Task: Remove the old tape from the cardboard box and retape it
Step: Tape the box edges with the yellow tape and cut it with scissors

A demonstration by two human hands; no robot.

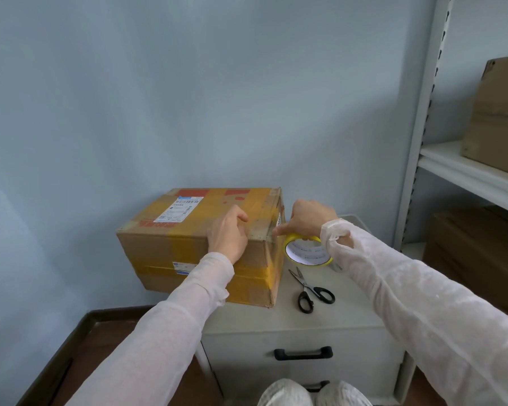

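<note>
A cardboard box (188,224) wrapped in yellowish tape, with a white shipping label on top, sits on a grey drawer cabinet (302,320). My left hand (228,234) rests on the box's near top edge, fingers bent against the lid. My right hand (308,219) holds a yellow tape roll (307,253) beside the box's right corner. Its fingertips press a strip of tape onto the box's near right corner (272,231). The roll's top is hidden by my right hand.
Black-handled scissors (310,288) lie on the cabinet top right of the box. A small pale cylinder (336,266) stands behind my right sleeve. A metal shelf rack (464,171) with cardboard boxes (499,121) stands at the right. The blue wall is just behind the box.
</note>
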